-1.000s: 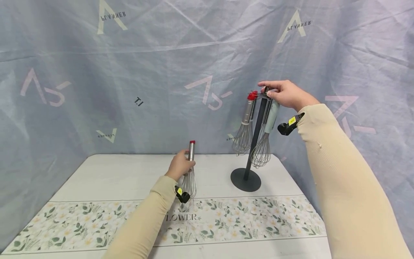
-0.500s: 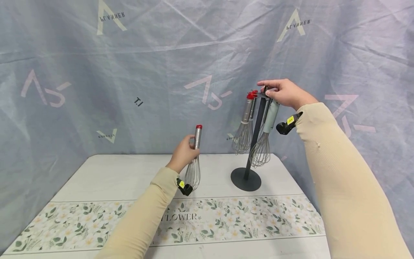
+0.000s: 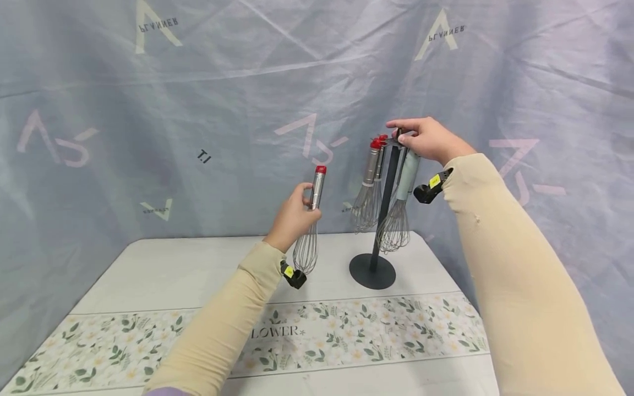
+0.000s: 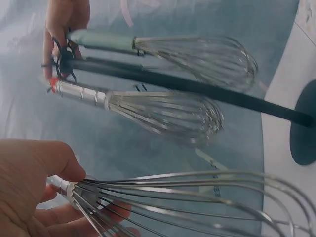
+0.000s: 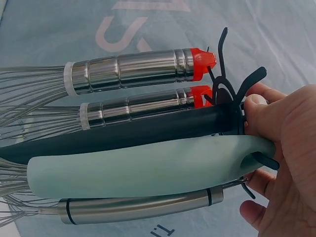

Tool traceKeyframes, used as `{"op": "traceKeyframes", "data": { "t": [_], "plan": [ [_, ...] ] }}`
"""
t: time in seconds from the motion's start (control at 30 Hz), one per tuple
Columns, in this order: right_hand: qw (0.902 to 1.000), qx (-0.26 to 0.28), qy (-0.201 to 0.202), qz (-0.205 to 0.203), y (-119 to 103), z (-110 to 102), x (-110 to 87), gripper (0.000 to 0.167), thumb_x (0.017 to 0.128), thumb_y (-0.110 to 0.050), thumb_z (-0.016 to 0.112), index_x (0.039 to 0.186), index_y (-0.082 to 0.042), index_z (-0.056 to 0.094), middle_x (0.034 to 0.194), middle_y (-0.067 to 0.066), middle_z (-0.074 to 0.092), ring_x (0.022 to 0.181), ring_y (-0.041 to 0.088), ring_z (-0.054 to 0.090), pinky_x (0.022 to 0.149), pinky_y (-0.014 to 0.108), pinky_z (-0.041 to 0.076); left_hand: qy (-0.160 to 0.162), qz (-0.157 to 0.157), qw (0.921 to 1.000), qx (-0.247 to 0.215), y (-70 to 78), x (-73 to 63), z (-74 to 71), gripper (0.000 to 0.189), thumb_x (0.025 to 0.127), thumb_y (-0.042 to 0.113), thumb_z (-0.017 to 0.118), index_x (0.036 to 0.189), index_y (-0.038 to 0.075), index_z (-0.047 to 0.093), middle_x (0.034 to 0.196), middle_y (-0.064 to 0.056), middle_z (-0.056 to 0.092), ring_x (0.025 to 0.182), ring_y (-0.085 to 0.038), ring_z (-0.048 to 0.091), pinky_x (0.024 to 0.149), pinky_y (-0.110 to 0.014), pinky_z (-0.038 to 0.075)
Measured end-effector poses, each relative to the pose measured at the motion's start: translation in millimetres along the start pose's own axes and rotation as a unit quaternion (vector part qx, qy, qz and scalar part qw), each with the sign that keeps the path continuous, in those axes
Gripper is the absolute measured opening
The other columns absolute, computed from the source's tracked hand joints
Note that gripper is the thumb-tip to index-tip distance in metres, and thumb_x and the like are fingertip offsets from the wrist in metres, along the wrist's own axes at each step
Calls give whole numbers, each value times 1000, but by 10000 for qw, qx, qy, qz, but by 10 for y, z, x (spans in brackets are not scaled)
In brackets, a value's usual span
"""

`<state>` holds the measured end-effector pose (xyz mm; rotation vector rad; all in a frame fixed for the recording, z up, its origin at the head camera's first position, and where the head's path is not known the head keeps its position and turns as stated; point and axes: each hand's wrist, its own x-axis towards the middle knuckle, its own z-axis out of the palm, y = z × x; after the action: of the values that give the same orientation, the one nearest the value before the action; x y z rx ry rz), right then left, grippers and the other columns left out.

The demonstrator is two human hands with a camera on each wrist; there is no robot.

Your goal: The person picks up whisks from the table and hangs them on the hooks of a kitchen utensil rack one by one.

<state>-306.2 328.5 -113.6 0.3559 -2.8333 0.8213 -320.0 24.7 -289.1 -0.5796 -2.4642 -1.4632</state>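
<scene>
My left hand grips a whisk by its steel handle with a red cap; it hangs in the air, wires down, left of the stand. In the left wrist view, thumb and fingers close round the handle just above the wires. My right hand holds the top of a dark whisk stand, thumb and fingers round its hooked hub. In the right wrist view, two red-capped steel whisks, a mint-handled whisk and a slim steel-handled whisk hang from the hooks.
The stand's round base sits on a white table with a printed floral band. A grey-blue printed curtain hangs behind the table.
My left hand has lifted the whisk off the table, up and to the right toward the stand. My right hand stays at the top of the stand. The head view has shifted slightly.
</scene>
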Motion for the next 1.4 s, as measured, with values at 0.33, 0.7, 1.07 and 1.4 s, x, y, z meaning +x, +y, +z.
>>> {"op": "traceKeyframes", "data": {
  "t": [0.33, 0.7, 1.07, 1.4],
  "plan": [
    [9998, 160, -32, 126, 3, 81, 72, 49, 108, -21, 44, 156, -26, 42, 154, 15, 44, 125, 32, 49, 77, 35, 38, 130, 397, 9991, 120, 270, 68, 31, 67, 85, 11, 65, 148, 23, 43, 107, -3, 66, 50, -15, 45, 50, -32, 43],
    [9998, 142, 23, 168, -39, 123, 85, 49, 109, -20, 43, 157, -27, 40, 152, 11, 48, 122, 31, 48, 77, 37, 36, 97, 729, 9972, 166, 540, 181, 114, 57, 90, 12, 62, 144, 26, 48, 103, 1, 68, 47, -13, 38, 50, -31, 40],
    [9994, 273, 65, 220, -99, 150, 65, 49, 109, -20, 43, 157, -28, 40, 153, 11, 47, 126, 31, 48, 80, 38, 37, 37, 921, 9951, 345, 681, 219, 169, 58, 92, 15, 62, 148, 25, 49, 105, 2, 70, 45, -13, 34, 46, -30, 32],
    [9993, 272, 55, 236, -109, 167, 75, 49, 109, -20, 43, 158, -28, 39, 154, 10, 46, 125, 30, 48, 79, 37, 38, -56, 850, 9945, 616, 747, 261, 203, 56, 95, 19, 65, 148, 28, 49, 102, 6, 69, 46, -13, 39, 46, -30, 34]
  ]
}}
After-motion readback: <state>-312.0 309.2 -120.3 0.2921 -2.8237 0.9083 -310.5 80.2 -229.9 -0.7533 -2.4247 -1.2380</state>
